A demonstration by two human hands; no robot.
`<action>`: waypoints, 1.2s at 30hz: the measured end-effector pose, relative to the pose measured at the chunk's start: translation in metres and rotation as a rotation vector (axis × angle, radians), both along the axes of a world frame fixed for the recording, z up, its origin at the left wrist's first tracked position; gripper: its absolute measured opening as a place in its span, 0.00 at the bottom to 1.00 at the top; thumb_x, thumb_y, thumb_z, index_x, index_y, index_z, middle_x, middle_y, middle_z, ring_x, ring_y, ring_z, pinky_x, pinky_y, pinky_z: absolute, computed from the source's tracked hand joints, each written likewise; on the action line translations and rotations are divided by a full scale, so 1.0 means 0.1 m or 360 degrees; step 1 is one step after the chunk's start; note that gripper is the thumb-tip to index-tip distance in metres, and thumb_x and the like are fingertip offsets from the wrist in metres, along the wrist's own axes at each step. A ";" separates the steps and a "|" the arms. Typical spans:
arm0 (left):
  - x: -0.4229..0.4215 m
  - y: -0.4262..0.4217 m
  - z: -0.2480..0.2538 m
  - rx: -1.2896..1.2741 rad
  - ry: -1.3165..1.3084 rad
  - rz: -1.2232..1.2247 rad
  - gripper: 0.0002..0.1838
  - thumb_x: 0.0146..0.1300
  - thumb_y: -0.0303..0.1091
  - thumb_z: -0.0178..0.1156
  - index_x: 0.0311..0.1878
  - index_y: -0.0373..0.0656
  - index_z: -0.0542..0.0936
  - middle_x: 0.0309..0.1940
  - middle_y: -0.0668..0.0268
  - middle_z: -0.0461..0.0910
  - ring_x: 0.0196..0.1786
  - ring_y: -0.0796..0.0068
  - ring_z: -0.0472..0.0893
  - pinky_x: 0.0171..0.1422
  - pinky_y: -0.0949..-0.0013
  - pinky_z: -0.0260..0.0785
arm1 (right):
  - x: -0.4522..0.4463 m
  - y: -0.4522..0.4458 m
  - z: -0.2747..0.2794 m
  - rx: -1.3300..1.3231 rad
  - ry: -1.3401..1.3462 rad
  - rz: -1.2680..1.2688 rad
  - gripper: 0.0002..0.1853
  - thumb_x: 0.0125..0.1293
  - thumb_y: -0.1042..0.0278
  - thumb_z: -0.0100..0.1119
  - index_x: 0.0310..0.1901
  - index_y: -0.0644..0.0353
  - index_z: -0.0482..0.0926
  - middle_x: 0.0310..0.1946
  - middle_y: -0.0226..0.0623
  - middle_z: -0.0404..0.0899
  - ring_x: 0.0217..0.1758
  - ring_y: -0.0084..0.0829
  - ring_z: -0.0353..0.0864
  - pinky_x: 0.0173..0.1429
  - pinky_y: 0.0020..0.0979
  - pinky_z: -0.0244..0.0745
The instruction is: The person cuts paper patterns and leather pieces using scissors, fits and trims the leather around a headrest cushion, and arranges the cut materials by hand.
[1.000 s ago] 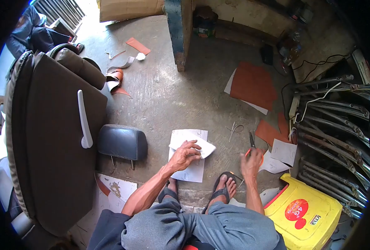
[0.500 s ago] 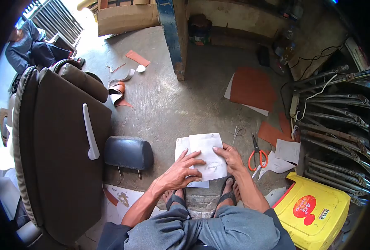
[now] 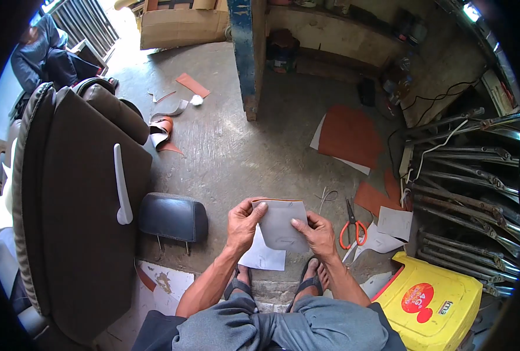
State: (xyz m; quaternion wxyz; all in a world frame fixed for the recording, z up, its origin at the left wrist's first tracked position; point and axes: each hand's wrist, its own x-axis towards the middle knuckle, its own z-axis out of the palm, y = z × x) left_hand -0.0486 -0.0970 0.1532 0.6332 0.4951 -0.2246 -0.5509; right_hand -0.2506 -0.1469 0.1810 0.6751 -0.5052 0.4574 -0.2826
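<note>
Between my two hands is a piece of brown leatherette [image 3: 281, 225] with its pale, pen-marked backing towards me; a thin brown edge shows along its top. My left hand [image 3: 242, 227] pinches the upper left corner, thumb in front and fingers behind. On the right side, my right hand [image 3: 316, 235] grips the same piece with its thumb on the backing. Whether it is one layer or two I cannot tell. Below it, a white marked sheet [image 3: 264, 256] lies on the floor by my feet. Scissors with orange handles [image 3: 353, 231] lie to the right of my right hand.
A black headrest [image 3: 173, 217] and a large dark seat [image 3: 90, 216] stand at left. Brown leatherette sheets [image 3: 350, 140] and pale offcuts [image 3: 395, 223] lie at right, near metal frames [image 3: 467, 199] and a yellow plastic stool [image 3: 432, 304]. A person [image 3: 52, 55] sits far left.
My left hand has gone from lying spread on the piece to pinching its upper left corner. The piece is lifted and tilted, showing its brown edge, apart from the white sheet below.
</note>
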 end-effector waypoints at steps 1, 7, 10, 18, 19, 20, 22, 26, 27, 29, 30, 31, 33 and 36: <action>0.00 0.00 0.02 -0.0004 -0.0002 -0.0006 0.14 0.72 0.35 0.66 0.53 0.35 0.83 0.44 0.66 0.87 0.47 0.80 0.82 0.56 0.73 0.73 | -0.01 -0.01 -0.02 0.0003 0.0031 -0.0027 0.18 0.70 0.60 0.69 0.52 0.66 0.85 0.41 0.33 0.87 0.43 0.21 0.83 0.49 0.25 0.78; -0.04 0.04 0.04 0.0002 -0.0003 -0.0003 0.14 0.72 0.35 0.66 0.53 0.35 0.83 0.44 0.65 0.87 0.46 0.80 0.82 0.54 0.73 0.74 | -0.03 0.01 -0.03 -0.0012 0.0119 -0.0071 0.19 0.70 0.57 0.69 0.49 0.66 0.86 0.37 0.31 0.87 0.40 0.19 0.82 0.46 0.23 0.76; -0.07 0.05 0.09 0.0013 0.0051 0.0013 0.15 0.72 0.35 0.66 0.54 0.35 0.82 0.43 0.65 0.86 0.46 0.79 0.82 0.52 0.73 0.75 | -0.04 0.02 -0.07 -0.0033 0.0148 -0.0110 0.18 0.70 0.56 0.69 0.47 0.66 0.87 0.34 0.28 0.86 0.37 0.16 0.79 0.42 0.21 0.74; -0.17 0.12 -0.02 0.0063 0.0478 0.0273 0.12 0.72 0.33 0.64 0.54 0.38 0.81 0.44 0.65 0.86 0.44 0.78 0.83 0.51 0.72 0.77 | -0.09 0.10 -0.16 -0.0003 0.0175 -0.0171 0.19 0.72 0.53 0.67 0.42 0.65 0.87 0.29 0.25 0.83 0.33 0.13 0.76 0.37 0.20 0.70; -0.18 0.11 -0.01 0.0059 0.0480 0.0277 0.12 0.72 0.33 0.64 0.54 0.38 0.81 0.44 0.65 0.86 0.44 0.78 0.83 0.51 0.72 0.77 | -0.08 0.11 -0.15 0.0006 0.0208 -0.0180 0.20 0.71 0.52 0.67 0.43 0.65 0.87 0.29 0.25 0.83 0.33 0.13 0.75 0.37 0.21 0.70; -0.19 0.11 -0.01 0.0076 0.0457 0.0282 0.12 0.72 0.33 0.65 0.53 0.38 0.82 0.44 0.66 0.86 0.44 0.78 0.83 0.50 0.73 0.77 | -0.08 0.12 -0.15 0.0018 0.0241 -0.0188 0.20 0.71 0.51 0.67 0.43 0.65 0.88 0.28 0.24 0.83 0.33 0.13 0.75 0.37 0.21 0.69; -0.19 0.11 -0.02 0.0091 0.0438 0.0291 0.12 0.72 0.33 0.65 0.53 0.38 0.82 0.43 0.66 0.86 0.44 0.78 0.83 0.50 0.73 0.77 | -0.11 0.13 -0.21 0.0009 0.0259 -0.0145 0.21 0.72 0.50 0.66 0.45 0.65 0.87 0.30 0.26 0.84 0.33 0.14 0.77 0.38 0.21 0.71; -0.16 0.11 -0.01 0.0088 0.0147 0.0298 0.11 0.70 0.33 0.67 0.50 0.37 0.84 0.41 0.67 0.86 0.43 0.80 0.82 0.50 0.76 0.74 | -0.29 0.11 -0.46 0.0067 0.0124 -0.0102 0.24 0.72 0.47 0.64 0.48 0.66 0.86 0.33 0.31 0.87 0.34 0.19 0.81 0.42 0.26 0.77; -0.13 0.12 0.04 0.0108 -0.0048 0.0291 0.10 0.70 0.32 0.68 0.49 0.36 0.85 0.40 0.68 0.87 0.42 0.81 0.81 0.50 0.76 0.73 | -0.39 0.06 -0.50 -0.0093 0.0403 -0.0175 0.22 0.73 0.50 0.62 0.50 0.66 0.85 0.37 0.37 0.87 0.38 0.26 0.84 0.46 0.31 0.78; -0.03 0.13 0.17 0.0111 -0.0214 0.0221 0.10 0.69 0.32 0.68 0.48 0.36 0.86 0.39 0.68 0.87 0.41 0.82 0.81 0.49 0.77 0.73 | -0.80 -0.08 -0.74 -0.0681 0.1186 -0.0229 0.18 0.72 0.58 0.61 0.54 0.65 0.83 0.43 0.47 0.86 0.48 0.39 0.85 0.54 0.40 0.78; 0.01 0.14 0.23 0.0114 -0.0374 0.0140 0.10 0.69 0.32 0.69 0.47 0.36 0.87 0.38 0.69 0.87 0.40 0.82 0.80 0.48 0.77 0.72 | -1.09 -0.12 -0.99 -0.1115 0.1685 -0.0204 0.17 0.71 0.63 0.61 0.56 0.64 0.81 0.46 0.52 0.84 0.54 0.46 0.84 0.58 0.45 0.77; 0.04 0.15 0.26 0.0096 -0.0400 0.0130 0.09 0.68 0.32 0.69 0.46 0.36 0.88 0.36 0.69 0.86 0.39 0.83 0.80 0.47 0.77 0.72 | -1.33 -0.14 -1.13 -0.0975 0.1971 -0.0239 0.18 0.68 0.66 0.61 0.57 0.63 0.80 0.48 0.55 0.83 0.58 0.50 0.81 0.60 0.47 0.75; 0.09 0.14 0.29 0.0113 -0.0485 0.0059 0.10 0.68 0.32 0.69 0.46 0.36 0.88 0.36 0.70 0.86 0.39 0.83 0.80 0.47 0.77 0.72 | -1.55 -0.05 -1.23 -0.0837 0.2255 -0.0263 0.19 0.65 0.70 0.61 0.57 0.63 0.79 0.49 0.59 0.81 0.61 0.54 0.78 0.63 0.49 0.73; 0.11 0.12 0.28 0.0163 -0.0578 -0.0086 0.10 0.68 0.32 0.68 0.46 0.35 0.87 0.36 0.69 0.86 0.40 0.82 0.81 0.48 0.76 0.73 | -1.76 0.08 -1.29 -0.0631 0.2345 -0.0314 0.18 0.61 0.70 0.64 0.53 0.65 0.79 0.46 0.59 0.81 0.56 0.54 0.81 0.59 0.49 0.75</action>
